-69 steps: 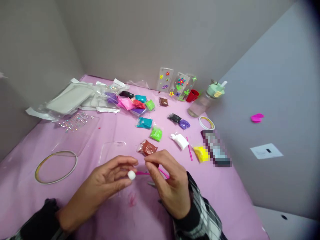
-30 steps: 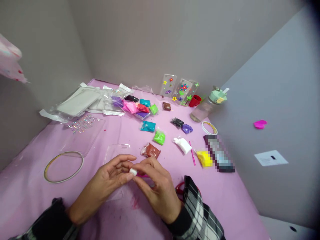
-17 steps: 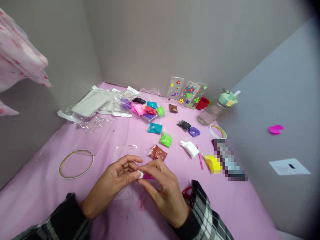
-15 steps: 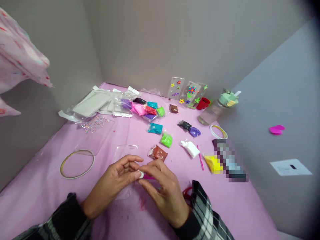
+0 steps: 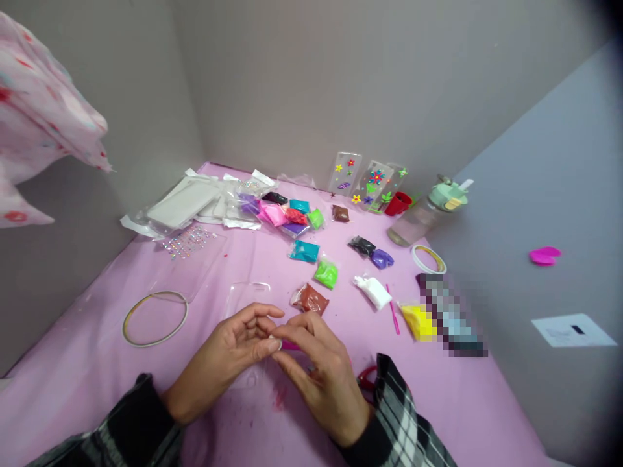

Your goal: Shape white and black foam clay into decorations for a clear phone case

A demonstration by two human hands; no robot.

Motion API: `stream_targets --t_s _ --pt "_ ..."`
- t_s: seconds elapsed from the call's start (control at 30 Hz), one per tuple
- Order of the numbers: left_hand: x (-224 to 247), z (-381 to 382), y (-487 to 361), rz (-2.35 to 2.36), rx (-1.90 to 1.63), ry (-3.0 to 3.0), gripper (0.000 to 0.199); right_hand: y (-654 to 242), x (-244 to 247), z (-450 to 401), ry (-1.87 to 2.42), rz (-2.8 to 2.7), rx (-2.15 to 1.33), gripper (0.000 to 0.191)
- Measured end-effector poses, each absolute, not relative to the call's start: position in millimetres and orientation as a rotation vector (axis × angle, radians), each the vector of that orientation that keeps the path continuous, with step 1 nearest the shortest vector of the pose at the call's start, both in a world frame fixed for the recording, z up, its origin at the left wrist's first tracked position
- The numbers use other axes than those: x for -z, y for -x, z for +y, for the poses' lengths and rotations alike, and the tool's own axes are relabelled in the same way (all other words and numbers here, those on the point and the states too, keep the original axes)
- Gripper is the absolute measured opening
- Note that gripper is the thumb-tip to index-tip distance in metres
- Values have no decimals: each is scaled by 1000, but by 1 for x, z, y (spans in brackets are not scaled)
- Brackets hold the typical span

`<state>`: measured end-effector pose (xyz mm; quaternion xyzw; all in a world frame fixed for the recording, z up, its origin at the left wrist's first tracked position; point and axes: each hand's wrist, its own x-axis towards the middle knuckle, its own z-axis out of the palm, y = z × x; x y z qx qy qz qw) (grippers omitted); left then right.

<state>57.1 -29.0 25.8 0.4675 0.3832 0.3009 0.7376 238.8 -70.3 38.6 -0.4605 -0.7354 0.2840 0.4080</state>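
My left hand and my right hand meet over the near middle of the table, both closed on a small white lump of clay. Little of the lump shows between the fingertips. A pink strip, perhaps a modelling tool, shows beneath my right fingers; I cannot tell whether I hold it. Below my left hand lies a clear phone case, partly covered. Just beyond my fingers is a bag of brown clay. Off to the right lie a bag of white clay and a thin pink tool.
Clay packets, plastic-wrapped cases and decorated phone cases stand toward the back. A bottle, a tape roll and yellow clay are on the right. Red-handled scissors lie by my right sleeve. A ring sits left.
My fingertips have closed further round the white clay, so less of it shows. The whole view has shifted slightly; the things on the table stay in place.
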Motion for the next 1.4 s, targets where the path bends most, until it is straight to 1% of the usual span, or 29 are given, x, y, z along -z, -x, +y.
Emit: stream_targets --t_s 0.1,0.27,0.37,0.53,0.87,0.97,1.07,1.17,1.4 --pt "-25 -29 -58 854 -671 -1022 35 -238 -38 -70 1167 -1876 -707 40" --pt "-26 -29 -58 855 -653 -1026 36 -238 -40 -70 1160 -1852 -683 32" --pt "-27 -29 -58 868 -646 -1031 34 -237 -41 -70 1158 -1855 -686 34" --pt "-30 -28 -57 911 -646 -1048 35 -237 -42 -70 1169 -1852 -683 30" --pt "-31 -27 -57 888 -623 -1085 29 -238 -44 -71 1188 -1858 -676 31" --pt "-31 -27 -57 895 -630 -1090 29 -238 -43 -70 1178 -1863 -674 32" --pt "-30 -27 -57 891 -640 -1084 30 -237 -42 -70 1171 -1853 -658 30" --pt "-29 -27 -57 879 -629 -1084 27 -236 -42 -70 1170 -1856 -659 28" --pt "-30 -28 -57 889 -646 -1093 26 -237 -43 -70 1178 -1863 -638 28"
